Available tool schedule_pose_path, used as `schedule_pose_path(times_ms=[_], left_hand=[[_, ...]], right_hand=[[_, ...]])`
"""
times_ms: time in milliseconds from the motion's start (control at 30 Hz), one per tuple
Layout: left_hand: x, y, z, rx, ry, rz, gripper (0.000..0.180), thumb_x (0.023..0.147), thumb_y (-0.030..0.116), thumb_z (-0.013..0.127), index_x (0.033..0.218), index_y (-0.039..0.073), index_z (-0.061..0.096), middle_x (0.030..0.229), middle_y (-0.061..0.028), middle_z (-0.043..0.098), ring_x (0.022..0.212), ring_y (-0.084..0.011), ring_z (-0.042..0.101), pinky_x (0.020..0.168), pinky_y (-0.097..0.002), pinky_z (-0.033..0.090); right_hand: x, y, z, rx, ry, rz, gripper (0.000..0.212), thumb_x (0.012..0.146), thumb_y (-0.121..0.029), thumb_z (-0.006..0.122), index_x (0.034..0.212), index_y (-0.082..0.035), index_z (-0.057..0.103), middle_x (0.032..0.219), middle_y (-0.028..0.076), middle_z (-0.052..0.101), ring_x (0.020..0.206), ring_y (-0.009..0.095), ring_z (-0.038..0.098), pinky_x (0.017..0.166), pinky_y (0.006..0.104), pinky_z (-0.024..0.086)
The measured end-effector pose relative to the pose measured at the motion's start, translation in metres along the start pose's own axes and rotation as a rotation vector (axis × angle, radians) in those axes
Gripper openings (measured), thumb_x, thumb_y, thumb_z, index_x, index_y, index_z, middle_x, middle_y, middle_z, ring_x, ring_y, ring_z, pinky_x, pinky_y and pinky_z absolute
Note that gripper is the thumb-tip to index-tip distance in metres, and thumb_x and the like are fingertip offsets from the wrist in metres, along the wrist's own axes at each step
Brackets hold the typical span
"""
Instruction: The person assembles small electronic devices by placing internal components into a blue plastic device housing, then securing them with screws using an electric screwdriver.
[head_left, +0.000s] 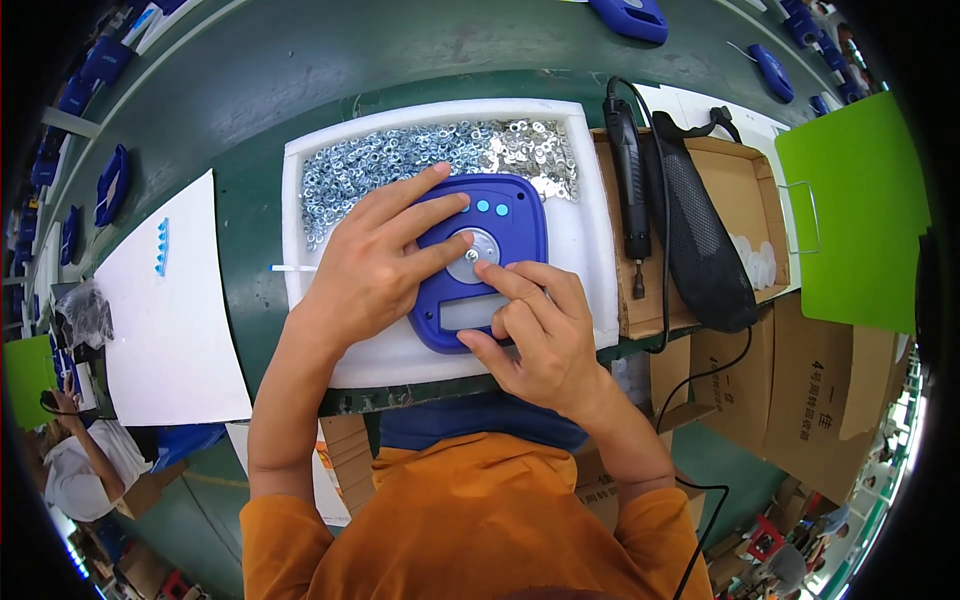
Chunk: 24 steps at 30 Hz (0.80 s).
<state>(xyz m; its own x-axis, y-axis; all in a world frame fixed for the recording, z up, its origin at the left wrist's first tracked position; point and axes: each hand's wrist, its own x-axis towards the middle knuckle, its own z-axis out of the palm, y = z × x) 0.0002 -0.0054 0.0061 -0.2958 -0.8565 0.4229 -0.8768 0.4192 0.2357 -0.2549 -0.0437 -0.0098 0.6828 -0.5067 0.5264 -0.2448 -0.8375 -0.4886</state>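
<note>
Your left hand (372, 265): spread flat on blue panel (527, 232). Your right hand (548, 345): at its disc (488, 245), can't tell if gripping. Beneath both: white foam tray (602, 300), green bench (260, 215). Far left: seated person (95, 462).

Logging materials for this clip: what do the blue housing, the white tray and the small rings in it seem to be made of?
Blue housing: probably moulded plastic, satin finish; even colour, rounded edges.
White tray: looks like matte foam, given its thick, soft-edged walls.
Small rings: likely metal, shiny; silvery glints, exact metal unclear.
</note>
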Motion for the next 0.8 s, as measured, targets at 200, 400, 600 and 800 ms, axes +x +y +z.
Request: schedule_pose_path(times_ms=[200,400,600,800], left_hand=[[0.0,0.0,-0.001,-0.008,0.002,0.001,0.039,0.089,0.0,0.081,0.122,0.018,0.09,0.148,-0.0081,0.078,0.153,-0.037,0.064,0.118,-0.0525,0.058],[0.0,-0.007,-0.012,-0.181,0.037,-0.024,0.041,0.086,-0.014,0.073,0.11,0.013,0.091,0.144,-0.0103,0.08,0.153,-0.039,0.064,0.121,-0.0527,0.057],[0.001,-0.009,-0.013,-0.188,0.013,0.027,0.027,0.08,-0.004,0.084,0.101,0.012,0.091,0.143,-0.0085,0.079,0.154,-0.0362,0.062,0.115,-0.0505,0.058],[0.003,-0.004,-0.014,-0.176,-0.014,0.029,0.03,0.078,-0.006,0.082,0.102,0.009,0.092,0.142,-0.0102,0.081,0.154,-0.0384,0.062,0.119,-0.0507,0.057]], right_hand=[[0.002,0.0,0.001,-0.007,0.012,-0.008,0.037,0.085,-0.021,0.097,0.086,-0.008,0.062,0.137,0.018,0.08,0.119,0.036,0.071,0.099,0.0458,0.056],[0.004,-0.002,-0.001,-0.023,0.011,0.006,0.038,0.083,-0.018,0.098,0.083,-0.008,0.062,0.134,0.016,0.081,0.119,0.036,0.071,0.102,0.0459,0.055],[0.004,-0.004,-0.001,-0.032,0.032,0.002,0.034,0.087,-0.021,0.095,0.084,-0.007,0.065,0.131,0.015,0.081,0.12,0.034,0.071,0.1,0.0461,0.055],[0.004,-0.004,-0.002,-0.035,0.044,0.019,0.034,0.085,-0.018,0.097,0.081,-0.008,0.064,0.13,0.013,0.083,0.122,0.034,0.071,0.103,0.0446,0.055]])
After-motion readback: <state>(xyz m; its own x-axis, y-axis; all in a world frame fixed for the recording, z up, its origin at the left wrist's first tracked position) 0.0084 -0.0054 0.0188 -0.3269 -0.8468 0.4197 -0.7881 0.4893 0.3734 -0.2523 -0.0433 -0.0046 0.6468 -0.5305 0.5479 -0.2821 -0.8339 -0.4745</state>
